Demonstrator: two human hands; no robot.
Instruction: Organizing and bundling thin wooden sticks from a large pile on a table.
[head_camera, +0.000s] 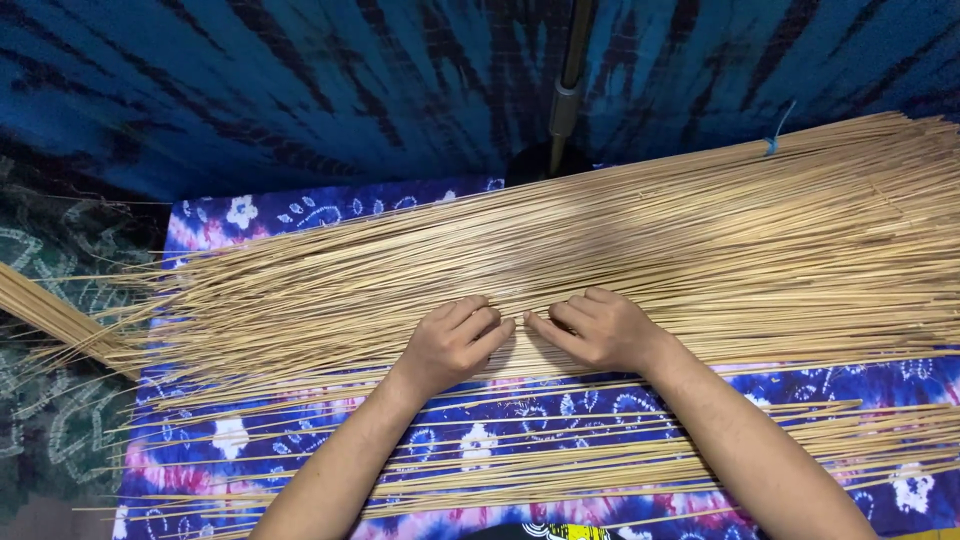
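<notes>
Head view: I've got both hands down on the big spread of thin bamboo sticks (620, 240), side by side, near touching at the fingertips. Left hand (452, 343): fingers (478, 322) curled loosely, knuckles up, tips pressing into the sticks; can't tell if any stick is actually pinched under them. Right hand (598, 328): fingers (560, 335) bent, pointing toward the left hand, tips flat on the same sticks; grip also unclear, nothing lifted.

The stick mass runs under and beyond the fingers on all sides, thickest just past the fingertips and out to the right, fanning loose to the left. A thinner scatter of loose sticks (600, 460) lies on my side of the wrists, under both forearms. All on a purple-blue patterned cloth (230, 225). A separate small stick bundle (50, 315) sits well to the left of the left fingers. A metal pole (568, 90) stands beyond the fingertips, behind the pile. A blue tie (775, 140) sits on the sticks far right of the right fingers.
</notes>
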